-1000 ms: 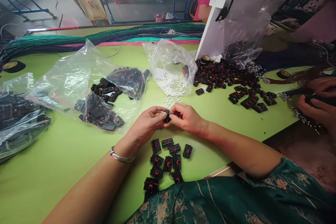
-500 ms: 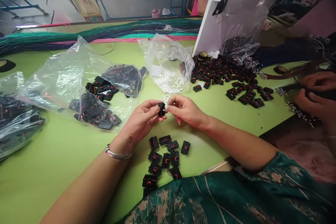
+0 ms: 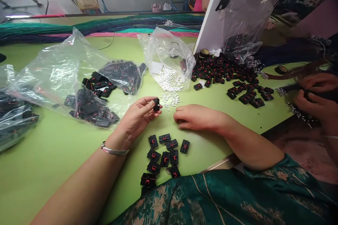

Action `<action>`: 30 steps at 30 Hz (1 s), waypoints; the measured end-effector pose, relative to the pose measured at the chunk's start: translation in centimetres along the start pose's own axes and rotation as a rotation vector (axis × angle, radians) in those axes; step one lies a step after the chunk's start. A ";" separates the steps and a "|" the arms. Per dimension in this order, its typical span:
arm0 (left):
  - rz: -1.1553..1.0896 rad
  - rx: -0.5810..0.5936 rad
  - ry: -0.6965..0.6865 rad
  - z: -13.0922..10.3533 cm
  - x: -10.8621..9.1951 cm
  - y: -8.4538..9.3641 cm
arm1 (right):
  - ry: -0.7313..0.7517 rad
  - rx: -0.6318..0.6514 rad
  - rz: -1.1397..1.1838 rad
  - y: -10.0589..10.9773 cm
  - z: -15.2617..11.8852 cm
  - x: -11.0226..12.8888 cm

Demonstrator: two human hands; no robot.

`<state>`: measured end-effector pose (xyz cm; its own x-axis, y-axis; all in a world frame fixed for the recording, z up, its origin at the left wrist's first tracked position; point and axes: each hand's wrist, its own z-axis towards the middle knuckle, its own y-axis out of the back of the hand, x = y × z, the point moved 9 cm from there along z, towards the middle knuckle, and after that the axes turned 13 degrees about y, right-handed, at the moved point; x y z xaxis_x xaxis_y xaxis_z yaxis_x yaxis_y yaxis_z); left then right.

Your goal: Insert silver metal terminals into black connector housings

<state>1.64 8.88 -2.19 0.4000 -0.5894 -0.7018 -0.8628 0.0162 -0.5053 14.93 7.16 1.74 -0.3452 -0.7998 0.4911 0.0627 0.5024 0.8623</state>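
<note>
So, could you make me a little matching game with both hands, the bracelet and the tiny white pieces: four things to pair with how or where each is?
1. Left hand
2. Right hand
3. Bracelet
4. White pieces

A. Silver-coloured
B. Partly in a clear bag, partly loose on the green table
C. Holding a small black plastic piece
D. Fingers curled, apart from the other hand

Pairs: 1-C, 2-D, 3-A, 4-B
</note>
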 end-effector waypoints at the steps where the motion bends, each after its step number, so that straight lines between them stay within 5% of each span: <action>1: -0.004 0.005 0.002 0.0 0.0 0.0 | -0.003 -0.001 -0.010 -0.2 0.1 0.0; 7: -0.019 0.075 0.029 0.0 0.5 -0.7 | -0.041 -0.031 -0.050 -0.1 0.3 -0.4; 12: -0.002 0.106 0.071 -0.3 1.3 -1.8 | 0.051 -0.565 0.263 4.0 -0.6 0.1; 15: -0.004 0.140 0.093 -0.6 1.9 -2.7 | 0.007 -0.781 0.474 4.4 -1.0 -0.6; 24: -0.034 0.163 0.101 -0.8 2.1 -3.3 | -0.039 -0.877 0.704 3.0 -0.3 -1.5; 30: -0.033 0.162 0.102 -0.8 2.2 -3.3 | -0.029 -0.855 0.616 3.1 -0.1 -1.2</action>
<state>5.09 6.94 -1.68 0.3865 -0.6707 -0.6331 -0.7856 0.1203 -0.6070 15.66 9.63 3.87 -0.0501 -0.4713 0.8806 0.8705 0.4117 0.2698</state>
